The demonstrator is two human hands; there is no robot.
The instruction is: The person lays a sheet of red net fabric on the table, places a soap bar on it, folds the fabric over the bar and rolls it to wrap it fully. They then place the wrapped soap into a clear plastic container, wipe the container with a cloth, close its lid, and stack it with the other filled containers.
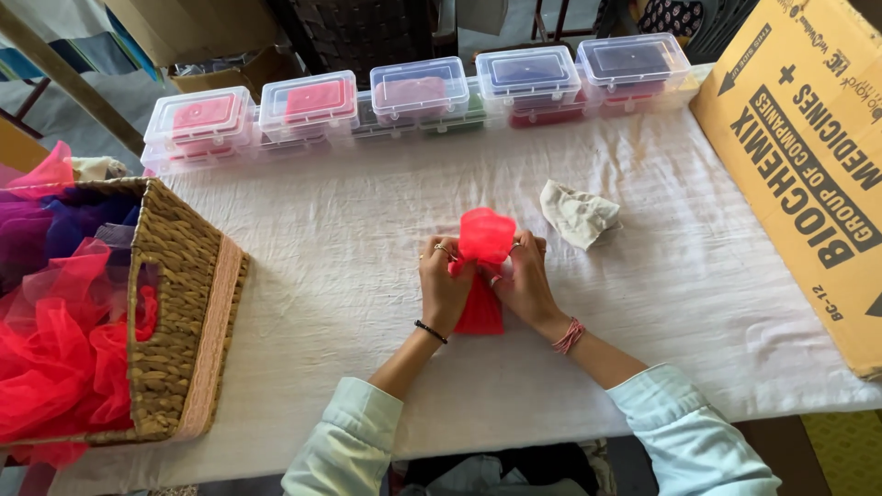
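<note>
Sleeves: pale blue cuffs at the near table edge, forearms angling inward to meet mid-table.
Left hand (444,287): closed around the left side of a red net pouch (483,241), fingers curled, pinching at its gathered neck; black bead bracelet on the wrist.
Right hand (525,285): likewise closed on the pouch's right side at the neck; pink thread band on the wrist.
Pouch position: held between both hands just above the white tablecloth (349,276), centre of the table. Puffed top points away from the person, pleated tail runs back toward the wrists; long axis near-to-far.
Key relation: both hands meet at the neck, equally near; neither leads that I can tell.
Crumpled cream cloth (577,213): lying on the table just beyond and right of the right hand, apart from it.
Wicker basket (184,303): far left, near edge, heaped with red, pink and purple net.
Cardboard box (808,156): flat-sided, at the right edge.
Clear lidded boxes (418,87): row along the far edge, with red, green and dark blue contents.
</note>
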